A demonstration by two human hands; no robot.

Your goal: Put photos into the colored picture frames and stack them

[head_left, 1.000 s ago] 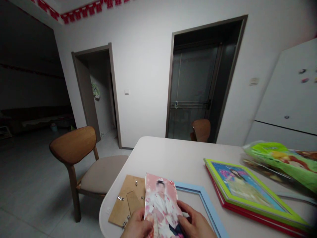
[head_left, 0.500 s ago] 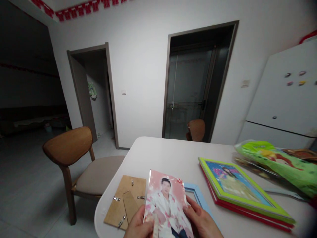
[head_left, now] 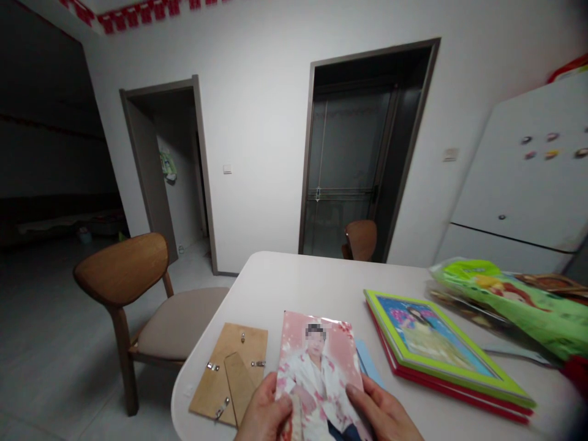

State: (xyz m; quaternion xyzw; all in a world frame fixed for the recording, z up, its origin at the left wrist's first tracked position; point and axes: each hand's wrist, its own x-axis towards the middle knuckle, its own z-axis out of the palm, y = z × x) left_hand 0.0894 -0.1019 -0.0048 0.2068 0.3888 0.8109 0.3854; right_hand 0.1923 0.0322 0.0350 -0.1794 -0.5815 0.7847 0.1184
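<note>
Between my hands is a photo print (head_left: 316, 380) of a person in a white robe on a pink background, held upright and tilted toward me. My left hand (head_left: 266, 407) pinches its lower left side, thumb on the front. Along the right edge, my right hand (head_left: 381, 407) grips it the same way. Behind the print, a strip of a light blue frame (head_left: 367, 362) shows on the table; the rest is hidden. Left of the print lies a brown frame backing board (head_left: 229, 373) with metal clips and a stand flap.
A lime-green picture frame (head_left: 500, 381) lies on a red one (head_left: 459, 393) at the right of the white table (head_left: 285, 275). Farther right is a green plastic bag (head_left: 519, 300). A wooden chair (head_left: 124, 269) stands at the left, another chair (head_left: 361, 239) beyond the table.
Both hands have shifted slightly right with the photo print, which now faces me more squarely and covers more of the blue frame. The view has also turned a little.
</note>
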